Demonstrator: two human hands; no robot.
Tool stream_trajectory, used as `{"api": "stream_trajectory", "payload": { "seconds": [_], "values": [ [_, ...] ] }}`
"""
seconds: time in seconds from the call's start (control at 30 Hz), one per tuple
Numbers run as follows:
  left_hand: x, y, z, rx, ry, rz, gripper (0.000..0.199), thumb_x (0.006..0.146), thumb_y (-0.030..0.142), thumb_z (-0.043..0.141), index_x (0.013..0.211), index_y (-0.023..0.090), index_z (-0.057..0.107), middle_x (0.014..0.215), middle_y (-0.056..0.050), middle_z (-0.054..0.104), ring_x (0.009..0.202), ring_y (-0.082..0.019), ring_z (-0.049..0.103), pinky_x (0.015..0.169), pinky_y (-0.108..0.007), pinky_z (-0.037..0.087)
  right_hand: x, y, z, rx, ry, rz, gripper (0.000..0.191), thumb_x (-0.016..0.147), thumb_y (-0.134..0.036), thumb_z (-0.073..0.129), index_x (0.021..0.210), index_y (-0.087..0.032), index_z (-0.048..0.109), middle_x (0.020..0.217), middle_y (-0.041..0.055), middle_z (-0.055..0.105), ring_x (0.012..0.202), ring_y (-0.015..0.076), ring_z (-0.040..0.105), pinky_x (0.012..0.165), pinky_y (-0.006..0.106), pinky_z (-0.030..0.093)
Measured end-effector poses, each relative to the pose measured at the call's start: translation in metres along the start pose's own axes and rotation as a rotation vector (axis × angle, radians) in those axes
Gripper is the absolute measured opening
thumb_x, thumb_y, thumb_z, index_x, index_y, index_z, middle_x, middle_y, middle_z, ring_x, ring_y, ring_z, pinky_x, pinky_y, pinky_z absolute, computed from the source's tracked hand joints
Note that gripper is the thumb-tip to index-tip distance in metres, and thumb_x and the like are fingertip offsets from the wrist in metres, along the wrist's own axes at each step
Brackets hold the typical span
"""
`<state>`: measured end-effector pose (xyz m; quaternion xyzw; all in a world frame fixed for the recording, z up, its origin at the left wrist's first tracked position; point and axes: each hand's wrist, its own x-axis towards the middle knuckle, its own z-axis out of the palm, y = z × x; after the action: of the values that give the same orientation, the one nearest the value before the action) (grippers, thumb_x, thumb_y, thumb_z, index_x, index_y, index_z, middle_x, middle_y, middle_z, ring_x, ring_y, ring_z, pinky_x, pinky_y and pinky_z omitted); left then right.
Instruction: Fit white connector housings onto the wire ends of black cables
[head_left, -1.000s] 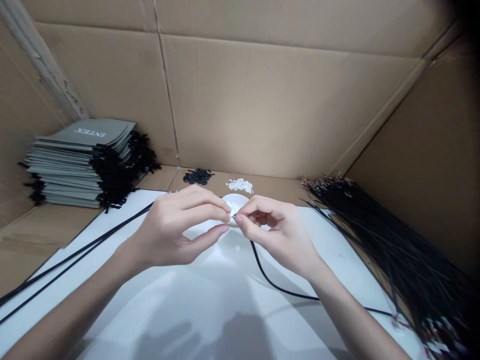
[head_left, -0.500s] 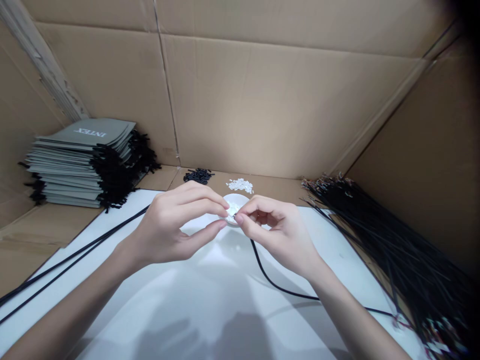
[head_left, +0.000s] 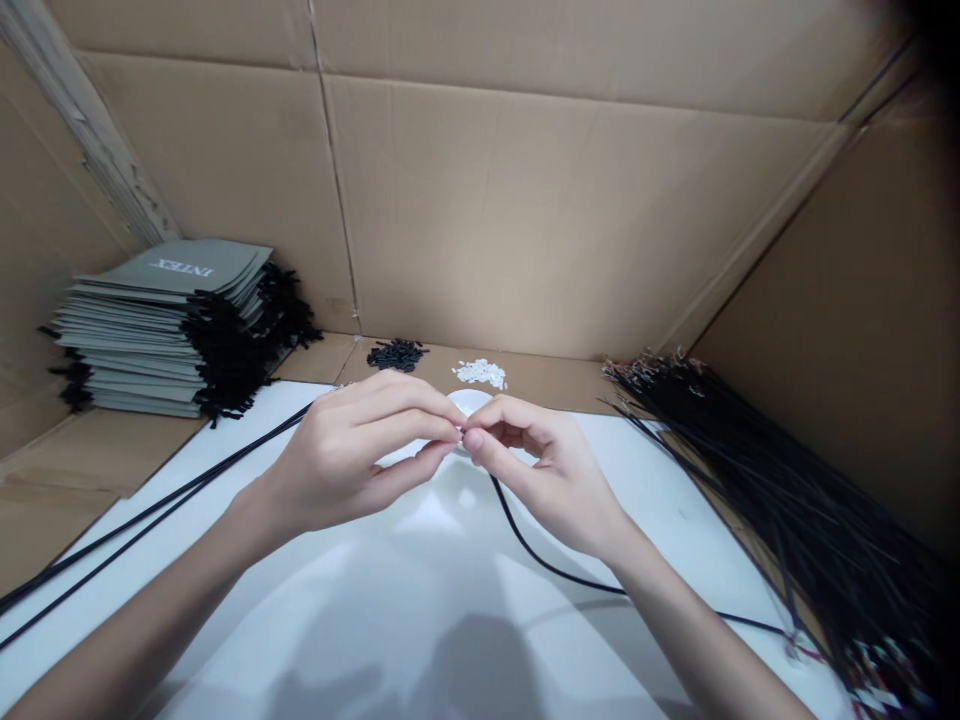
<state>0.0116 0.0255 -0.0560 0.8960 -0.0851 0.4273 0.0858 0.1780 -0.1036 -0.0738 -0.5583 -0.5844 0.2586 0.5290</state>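
Observation:
My left hand (head_left: 367, 450) and my right hand (head_left: 551, 470) meet fingertip to fingertip over the near side of a small white dish (head_left: 471, 400). The left fingers pinch at something too small to make out. My right thumb and forefinger are pressed together on the end of a black cable (head_left: 525, 545), which curves down and off to the right beneath my right forearm. The cable's tip is hidden by the fingers, and my hands cover much of the dish.
Small black pieces (head_left: 397, 354) and small white pieces (head_left: 481, 373) lie on cardboard behind the dish. Grey sheets (head_left: 150, 340) are stacked at the left. A bundle of black cables (head_left: 787, 500) lies right; more cables (head_left: 172, 500) cross the white table (head_left: 360, 620) at left.
My left fingertips have closed together and now meet the right ones. My right hand has shifted slightly left with the cable, and the hands cover more of the dish.

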Motion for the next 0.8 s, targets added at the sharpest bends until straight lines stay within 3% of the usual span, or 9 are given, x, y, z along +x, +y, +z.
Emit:
{"api": "stream_trajectory", "payload": {
  "seconds": [0.07,0.13,0.3,0.43,0.63,0.8],
  "values": [
    [-0.0003,-0.0012,0.0,0.046,0.026,0.042,0.015,0.086,0.007,0.068,0.095,0.019,0.067,0.093,-0.004,0.075,0.084,-0.016,0.07,0.074,-0.028,0.056,-0.0006,0.0013,0.0033,0.105,0.002,0.017,0.007,0.097,-0.029,0.061,0.098,-0.022,0.063,0.093,0.0003,0.066,0.084,0.0142,0.061,0.072,0.026,0.047],
    [-0.0003,-0.0018,0.0,0.073,0.038,0.054,0.014,0.086,0.007,0.069,0.094,0.018,0.067,0.094,-0.004,0.075,0.085,-0.016,0.07,0.075,-0.027,0.056,-0.0019,0.0029,0.0063,0.243,-0.018,0.024,0.013,0.096,-0.03,0.063,0.104,-0.024,0.056,0.098,0.0005,0.066,0.087,0.0151,0.064,0.074,0.028,0.05],
    [0.0016,-0.0009,-0.0005,0.003,0.044,0.018,0.012,0.085,0.006,0.07,0.092,0.015,0.068,0.094,-0.007,0.074,0.086,-0.016,0.069,0.076,-0.026,0.055,-0.0037,0.0067,0.0089,0.302,-0.071,-0.002,0.011,0.096,-0.031,0.064,0.101,-0.023,0.058,0.093,-0.0001,0.065,0.073,0.0119,0.067,0.067,0.026,0.053],
    [0.0029,0.0014,-0.0003,-0.1,0.037,-0.06,0.015,0.086,0.004,0.067,0.095,0.015,0.069,0.096,-0.007,0.073,0.088,-0.015,0.068,0.077,-0.024,0.054,-0.0018,0.0087,0.0082,0.334,-0.095,0.005,0.011,0.096,-0.031,0.064,0.103,-0.022,0.064,0.096,0.0021,0.065,0.071,0.0111,0.067,0.066,0.025,0.056],
    [0.0016,0.0043,-0.0003,-0.228,0.007,-0.198,0.011,0.089,0.008,0.066,0.094,0.018,0.068,0.094,-0.003,0.071,0.089,-0.013,0.067,0.081,-0.023,0.053,-0.0005,0.0083,0.0082,0.396,-0.083,0.005,0.009,0.093,-0.029,0.068,0.092,-0.02,0.067,0.079,-0.0011,0.063,0.065,0.009,0.063,0.061,0.021,0.054],
    [0.0002,0.0021,-0.0045,-0.301,-0.035,-0.352,0.013,0.093,0.01,0.061,0.1,0.018,0.067,0.101,-0.003,0.069,0.097,-0.013,0.064,0.088,-0.024,0.05,-0.0038,0.0033,0.0082,0.291,-0.016,0.009,0.01,0.092,-0.025,0.068,0.084,-0.019,0.065,0.071,-0.0026,0.062,0.058,0.0069,0.055,0.053,0.018,0.046]
  ]
}}
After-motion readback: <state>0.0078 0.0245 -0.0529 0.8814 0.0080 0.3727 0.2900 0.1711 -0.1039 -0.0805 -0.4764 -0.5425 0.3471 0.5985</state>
